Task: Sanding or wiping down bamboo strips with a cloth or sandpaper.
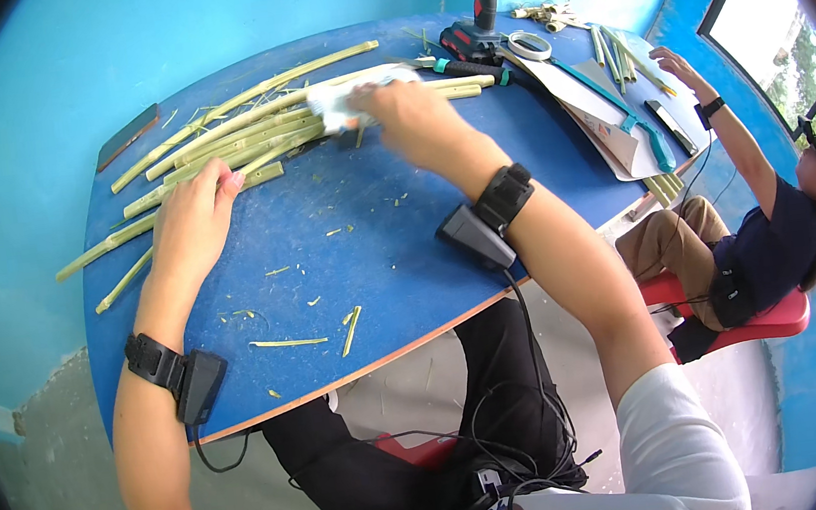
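Note:
My left hand is closed, thumb and fingers pinching a thin pale green bamboo stick at its near end. My right hand is closed on a crumpled white cloth, slightly blurred. The cloth lies around or against the far end of that stick; which one is hidden. Behind and under both hands, several bamboo sticks lie in a loose bundle across the far left of the table. A shorter stick sticks out to the left of my left wrist.
A red and black cordless drill stands at the back beside a tape roll. Right of it lie a teal-handled saw and cardboard sheets. Bamboo slivers litter the blue table. A co-worker sits at the right.

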Demonstrator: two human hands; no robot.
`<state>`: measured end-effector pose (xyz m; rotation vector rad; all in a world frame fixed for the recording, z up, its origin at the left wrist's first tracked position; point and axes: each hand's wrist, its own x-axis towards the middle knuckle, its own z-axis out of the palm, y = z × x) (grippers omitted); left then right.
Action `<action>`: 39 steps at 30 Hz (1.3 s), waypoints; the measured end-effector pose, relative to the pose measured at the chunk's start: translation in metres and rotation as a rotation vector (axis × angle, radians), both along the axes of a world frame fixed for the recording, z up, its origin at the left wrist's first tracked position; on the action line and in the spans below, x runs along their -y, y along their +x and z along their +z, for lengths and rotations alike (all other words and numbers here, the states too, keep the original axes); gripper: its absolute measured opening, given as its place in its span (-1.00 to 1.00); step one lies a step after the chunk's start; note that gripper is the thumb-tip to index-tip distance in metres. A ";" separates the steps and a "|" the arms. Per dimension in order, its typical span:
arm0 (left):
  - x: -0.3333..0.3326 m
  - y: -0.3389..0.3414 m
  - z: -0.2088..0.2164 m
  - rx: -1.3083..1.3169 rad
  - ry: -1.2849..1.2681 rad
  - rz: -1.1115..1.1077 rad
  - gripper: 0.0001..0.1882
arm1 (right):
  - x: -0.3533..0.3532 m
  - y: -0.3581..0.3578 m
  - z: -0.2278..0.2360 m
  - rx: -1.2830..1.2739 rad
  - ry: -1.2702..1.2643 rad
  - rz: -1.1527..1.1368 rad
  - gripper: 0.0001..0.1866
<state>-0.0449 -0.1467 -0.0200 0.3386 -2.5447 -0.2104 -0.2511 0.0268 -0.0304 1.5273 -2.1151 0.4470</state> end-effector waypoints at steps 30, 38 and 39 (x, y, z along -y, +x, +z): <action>-0.001 0.000 0.013 0.039 0.107 0.114 -0.70 | 0.007 -0.004 0.001 0.162 -0.054 0.029 -0.50; 0.002 0.003 0.013 -0.007 0.151 0.090 -0.79 | 0.017 0.017 -0.001 0.228 -0.003 0.116 -0.46; -0.002 0.000 0.016 -0.034 0.183 0.060 -0.79 | 0.012 -0.008 -0.006 0.191 -0.056 0.049 -0.48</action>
